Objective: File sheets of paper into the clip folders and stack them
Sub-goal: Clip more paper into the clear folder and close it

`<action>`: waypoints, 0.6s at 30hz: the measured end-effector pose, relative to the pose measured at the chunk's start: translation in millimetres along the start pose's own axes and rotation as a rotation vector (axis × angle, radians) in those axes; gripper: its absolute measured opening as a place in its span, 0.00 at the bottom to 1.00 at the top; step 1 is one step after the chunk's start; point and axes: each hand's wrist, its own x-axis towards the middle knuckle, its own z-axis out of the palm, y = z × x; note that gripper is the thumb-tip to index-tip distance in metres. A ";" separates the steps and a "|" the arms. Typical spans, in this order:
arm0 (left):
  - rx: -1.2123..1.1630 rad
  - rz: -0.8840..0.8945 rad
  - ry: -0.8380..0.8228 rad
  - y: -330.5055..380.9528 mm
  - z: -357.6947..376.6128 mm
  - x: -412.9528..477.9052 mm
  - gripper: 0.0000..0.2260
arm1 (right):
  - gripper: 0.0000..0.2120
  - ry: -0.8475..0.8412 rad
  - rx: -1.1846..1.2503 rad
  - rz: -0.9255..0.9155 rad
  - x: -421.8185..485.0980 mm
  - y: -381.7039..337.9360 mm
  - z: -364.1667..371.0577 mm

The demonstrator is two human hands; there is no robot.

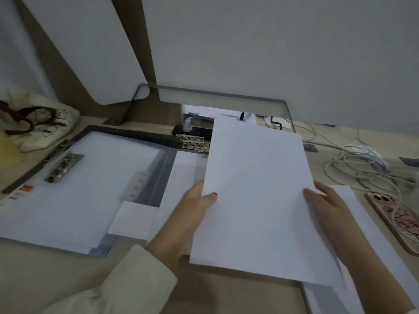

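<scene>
Centre of frame: blank white paper [256, 200], lifted and tilted, far edge toward the top of the frame. One sheet or several, cannot tell.

Left hand [192, 214], lower centre: grip closed on the paper's left edge, thumb lying on top, fingers hidden beneath. Cream sleeve [127, 279] runs out at the bottom edge.

Right hand [326, 207], right of centre: grip pinching the paper's right edge, thumb on top, the other fingers mostly out of sight behind it.

Another white sheet [367, 225] lies under that hand and is cut off at the lower right.

Left half: open clip folder [163, 164], grey and translucent, flat on the surface [45, 279]. It holds white pages [90, 177]; its metal clip [63, 168] sits at the upper left. A small white card [133, 220] lies at the folder's near edge.

A second metal clip [192, 141] shows just above the held paper's left edge. The folder it belongs to is almost wholly covered; only a grey edge [306, 291] shows at the bottom.

Right edge: phone in pink case [394, 223], partly cut off, a cable across it. Tangle of white cables [362, 164] above it. Black power strip [192, 131] at upper centre, half hidden. Cloth bag [38, 123] at far left, print unreadable.
</scene>
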 end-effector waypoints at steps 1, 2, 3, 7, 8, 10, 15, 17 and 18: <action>-0.015 0.003 0.015 3.0 -17.5 -3.4 0.13 | 0.14 -0.090 0.092 0.051 -4.4 -6.7 13.4; -0.025 0.000 0.033 4.9 -33.8 -5.4 0.13 | 0.10 -0.174 0.177 0.092 -8.5 -12.7 28.2; -0.033 -0.002 0.054 6.2 -49.3 -7.9 0.13 | 0.07 -0.239 0.243 0.114 -12.3 -17.2 43.2; -0.035 -0.008 0.134 10.8 -108.1 -20.2 0.12 | 0.10 -0.411 0.382 0.076 -19.3 -27.2 104.2; -0.038 0.004 0.156 11.8 -122.3 -23.3 0.11 | 0.11 -0.431 0.391 0.069 -20.2 -28.9 118.6; 0.015 0.042 0.237 12.1 -151.2 -23.9 0.09 | 0.13 -0.434 0.387 0.072 -21.4 -29.9 145.0; 0.483 0.171 0.652 -14.4 -238.9 7.0 0.09 | 0.10 -0.439 0.377 0.111 -22.5 -29.8 196.8; 0.711 0.093 0.751 -28.1 -265.9 18.2 0.15 | 0.10 -0.448 0.358 0.116 -21.6 -29.4 212.5; 0.776 0.033 0.758 -32.1 -273.5 21.8 0.17 | 0.11 -0.453 0.342 0.116 -20.8 -29.2 219.3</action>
